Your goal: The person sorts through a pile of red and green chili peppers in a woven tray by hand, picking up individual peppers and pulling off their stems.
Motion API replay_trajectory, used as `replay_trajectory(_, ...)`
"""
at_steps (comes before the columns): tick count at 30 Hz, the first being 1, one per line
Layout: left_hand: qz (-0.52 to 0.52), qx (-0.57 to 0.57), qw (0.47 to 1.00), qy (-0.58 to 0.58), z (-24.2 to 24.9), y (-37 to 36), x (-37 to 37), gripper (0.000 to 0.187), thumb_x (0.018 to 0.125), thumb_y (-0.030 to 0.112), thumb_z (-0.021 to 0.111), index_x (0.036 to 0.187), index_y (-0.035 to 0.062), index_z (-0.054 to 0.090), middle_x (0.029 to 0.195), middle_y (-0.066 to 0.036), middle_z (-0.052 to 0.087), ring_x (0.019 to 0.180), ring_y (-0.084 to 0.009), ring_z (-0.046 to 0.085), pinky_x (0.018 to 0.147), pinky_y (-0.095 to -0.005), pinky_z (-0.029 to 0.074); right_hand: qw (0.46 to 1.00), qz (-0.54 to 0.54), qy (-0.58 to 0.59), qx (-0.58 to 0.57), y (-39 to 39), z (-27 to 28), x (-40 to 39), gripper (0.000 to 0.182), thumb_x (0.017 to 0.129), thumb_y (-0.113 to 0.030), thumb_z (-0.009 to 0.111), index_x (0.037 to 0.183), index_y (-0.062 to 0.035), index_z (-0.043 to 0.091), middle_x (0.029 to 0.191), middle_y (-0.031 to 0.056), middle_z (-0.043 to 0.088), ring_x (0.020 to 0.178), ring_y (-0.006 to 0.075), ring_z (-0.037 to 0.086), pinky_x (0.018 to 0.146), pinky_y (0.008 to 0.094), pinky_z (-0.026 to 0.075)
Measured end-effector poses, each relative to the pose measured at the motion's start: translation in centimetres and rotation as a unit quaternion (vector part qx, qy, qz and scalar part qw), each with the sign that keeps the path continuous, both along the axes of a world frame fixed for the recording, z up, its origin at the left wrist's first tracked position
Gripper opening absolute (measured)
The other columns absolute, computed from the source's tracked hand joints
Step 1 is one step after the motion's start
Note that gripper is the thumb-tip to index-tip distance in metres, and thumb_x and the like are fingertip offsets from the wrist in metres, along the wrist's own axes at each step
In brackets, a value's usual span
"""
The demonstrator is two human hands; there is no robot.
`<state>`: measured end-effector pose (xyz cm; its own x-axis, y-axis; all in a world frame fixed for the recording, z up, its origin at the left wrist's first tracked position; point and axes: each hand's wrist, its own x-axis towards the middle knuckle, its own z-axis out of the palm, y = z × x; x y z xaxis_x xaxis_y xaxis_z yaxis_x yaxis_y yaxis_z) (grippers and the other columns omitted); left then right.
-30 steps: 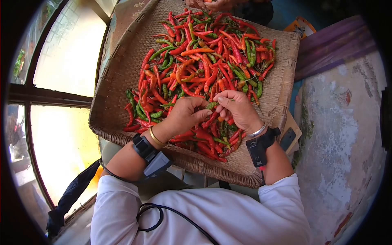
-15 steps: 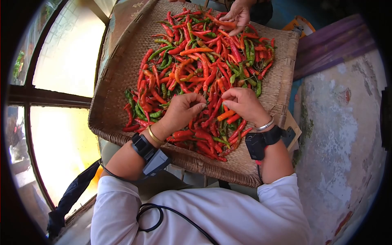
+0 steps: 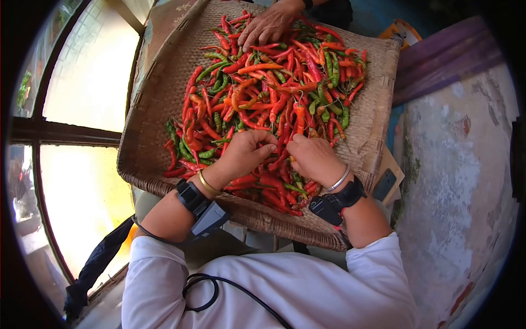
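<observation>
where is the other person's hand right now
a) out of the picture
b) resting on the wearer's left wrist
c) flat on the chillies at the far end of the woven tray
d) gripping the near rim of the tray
c: the other person's hand lies spread, palm down, on the red and green chillies at the far end of the shallow woven basket tray, well away from the wearer's left hand and right hand.

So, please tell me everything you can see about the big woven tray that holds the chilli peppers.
The woven tray is a wide, shallow basket of tan plaited strips, with a thicker bound rim and rounded corners. It looks worn and sits tilted, its near edge close to the person's chest. A dense heap of red, orange and green chilli peppers covers its middle and right part; the left part is bare weave. The left hand and right hand rest in the near peppers, and another person's hand touches the far ones.
</observation>
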<state>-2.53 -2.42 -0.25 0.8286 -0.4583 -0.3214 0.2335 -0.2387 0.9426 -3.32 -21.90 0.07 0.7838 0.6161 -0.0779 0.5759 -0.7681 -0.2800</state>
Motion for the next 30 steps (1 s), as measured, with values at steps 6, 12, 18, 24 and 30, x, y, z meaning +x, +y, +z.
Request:
replay_trajectory(6, -0.029, -0.100, 0.993, -0.049, -0.3, -0.6, -0.6, 0.014, 0.081, 0.008, 0.061, 0.092, 0.0013, 0.058, 0.066, 0.002, 0.054, 0.059, -0.0034, 0.047, 0.054, -0.0200, 0.042, 0.913, -0.126, 0.141, 0.362, 0.9, 2.0, 0.6, 0.017, 0.071, -0.011, 0.062, 0.083, -0.0029, 0.055, 0.073, 0.0060, 0.055, 0.060, 0.0161, 0.056, 0.054, 0.0287, 0.047)
replay_trajectory(12, -0.137, -0.002, 0.990, -0.038, 0.1, 0.1, -0.4, 0.016, 0.081, 0.013, 0.061, 0.092, 0.0012, 0.059, 0.063, -0.002, 0.054, 0.059, -0.0059, 0.048, 0.056, -0.0236, 0.043, 0.750, -0.235, 0.401, 0.471, 0.2, 2.3, 1.3, 0.013, 0.080, -0.015, 0.058, 0.083, -0.0034, 0.055, 0.067, -0.0007, 0.053, 0.051, 0.0041, 0.049, 0.045, 0.0181, 0.041)
replay_trajectory(18, -0.107, 0.073, 0.989, -0.076, -0.4, 0.1, -0.5, 0.016, 0.082, 0.011, 0.059, 0.094, -0.0001, 0.058, 0.069, 0.001, 0.057, 0.063, -0.0038, 0.049, 0.057, -0.0208, 0.042, 0.613, -0.264, 0.370, 0.646, -2.8, 1.9, 4.1, 0.021, 0.084, -0.019, 0.057, 0.093, -0.0005, 0.055, 0.070, 0.0023, 0.057, 0.054, 0.0057, 0.052, 0.045, 0.0172, 0.042)
replay_trajectory(24, -0.089, 0.058, 0.991, -0.081, -1.1, 0.2, -0.3, 0.014, 0.079, 0.010, 0.058, 0.089, 0.0003, 0.060, 0.071, -0.010, 0.062, 0.066, -0.0168, 0.060, 0.061, -0.0282, 0.047, 0.744, -0.337, 0.292, 0.497, -2.5, 0.3, 4.6, 0.031, 0.082, -0.017, 0.057, 0.106, 0.0017, 0.053, 0.098, 0.0116, 0.057, 0.077, 0.0147, 0.058, 0.061, 0.0256, 0.047)
replay_trajectory(30, -0.095, 0.064, 0.989, -0.090, -1.2, 0.1, -0.5, 0.014, 0.079, 0.010, 0.058, 0.089, 0.0001, 0.060, 0.072, -0.010, 0.062, 0.066, -0.0171, 0.061, 0.061, -0.0283, 0.047, 0.927, -0.256, 0.027, 0.272, -0.3, -1.4, 3.5, 0.040, 0.072, -0.014, 0.065, 0.108, -0.0027, 0.053, 0.085, 0.0112, 0.057, 0.074, 0.0248, 0.057, 0.066, 0.0342, 0.046)
